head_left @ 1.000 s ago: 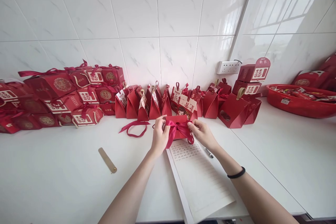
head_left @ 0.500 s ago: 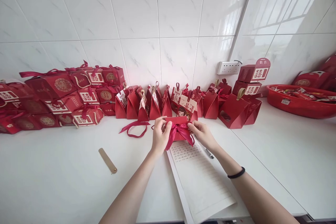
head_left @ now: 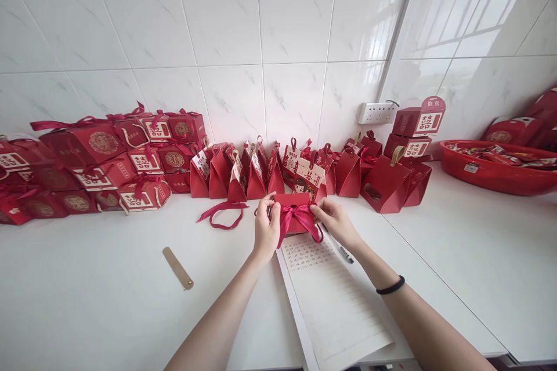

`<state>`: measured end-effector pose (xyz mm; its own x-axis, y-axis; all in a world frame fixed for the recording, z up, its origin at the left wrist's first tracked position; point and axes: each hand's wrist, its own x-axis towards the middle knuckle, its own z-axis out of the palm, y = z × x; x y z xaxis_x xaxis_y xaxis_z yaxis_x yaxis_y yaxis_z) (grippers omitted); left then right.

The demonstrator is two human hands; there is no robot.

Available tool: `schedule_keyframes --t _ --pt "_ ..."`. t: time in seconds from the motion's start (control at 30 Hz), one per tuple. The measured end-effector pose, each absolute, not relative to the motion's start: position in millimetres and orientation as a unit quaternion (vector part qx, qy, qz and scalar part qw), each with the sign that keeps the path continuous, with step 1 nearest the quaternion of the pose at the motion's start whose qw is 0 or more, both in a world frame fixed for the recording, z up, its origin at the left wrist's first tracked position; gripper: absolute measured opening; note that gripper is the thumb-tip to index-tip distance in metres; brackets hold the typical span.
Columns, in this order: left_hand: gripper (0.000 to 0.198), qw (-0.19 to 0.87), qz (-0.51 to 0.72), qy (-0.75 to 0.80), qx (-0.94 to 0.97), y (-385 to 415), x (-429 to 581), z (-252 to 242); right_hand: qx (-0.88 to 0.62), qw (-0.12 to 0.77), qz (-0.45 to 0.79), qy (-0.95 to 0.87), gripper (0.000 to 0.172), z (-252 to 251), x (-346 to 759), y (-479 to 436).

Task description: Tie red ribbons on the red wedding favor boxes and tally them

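Note:
A small red gift box point(head_left: 290, 200) with a magenta ribbon bow point(head_left: 297, 218) across its front is held between my two hands, over the top of an open notebook point(head_left: 335, 307). My left hand point(head_left: 266, 226) grips the box's left side, thumb in front. On the other side, my right hand point(head_left: 337, 221) pinches the right edge beside the bow's loop. Handwriting covers the upper part of the page. A pen point(head_left: 345, 251) lies by the page's right edge, below my right hand. The underside of the box is hidden.
Stacked red boxes point(head_left: 104, 142) stand at the left against the tiled wall. A row of triangular red boxes point(head_left: 237, 177) runs behind my hands. A loose ribbon point(head_left: 224, 215) and a tan strap point(head_left: 177, 268) lie on the white counter. At right sits a red basin point(head_left: 500, 171) holding small packets.
The box and both hands stay almost in place. My left thumb has shifted slightly left, off the bow's left loop. The whole view has moved a little.

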<state>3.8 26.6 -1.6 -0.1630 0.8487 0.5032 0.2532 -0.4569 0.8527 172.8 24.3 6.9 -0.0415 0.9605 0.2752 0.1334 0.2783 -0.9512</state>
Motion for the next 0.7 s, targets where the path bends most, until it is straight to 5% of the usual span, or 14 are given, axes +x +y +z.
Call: schedule_keyframes --t 0.5,0.7 --pt "0.015 0.26 0.617 0.478 0.568 26.5 6.5 -4.7 -0.442 0.511 0.486 -0.555 0.042 14.4 172.5 22.1" --pt "0.014 0.257 0.621 0.469 0.573 26.2 5.5 -4.3 -0.508 0.503 0.425 -0.555 0.033 14.0 174.0 21.0"
